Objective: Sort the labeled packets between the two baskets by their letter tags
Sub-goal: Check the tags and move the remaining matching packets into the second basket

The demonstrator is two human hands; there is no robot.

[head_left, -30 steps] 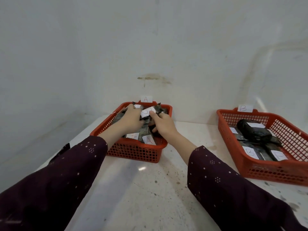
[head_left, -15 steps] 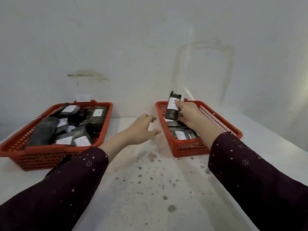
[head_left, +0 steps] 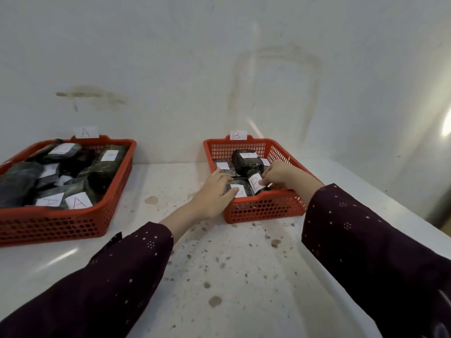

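Note:
Two red baskets stand on the white table. The left basket (head_left: 111, 191) carries an "A" tag (head_left: 86, 132) and holds several dark packets with white labels. The right basket (head_left: 266, 211) carries a "B" tag (head_left: 236, 135) and holds several more. My right hand (head_left: 284, 175) pinches a dark packet with a "B" label (head_left: 255, 183) inside the front of basket B. My left hand (head_left: 216, 191) reaches over that basket's left rim, fingers straight, touching a labelled packet (head_left: 240, 190) at the front.
The white wall rises right behind both baskets. The table top (head_left: 219, 276) is speckled with brown stains. The table's right edge (head_left: 415, 215) runs diagonally near basket B.
My right hand has lowered the B packet from above the basket down into its front. My left hand moved right from the gap between the baskets onto basket B. The view shifted slightly.

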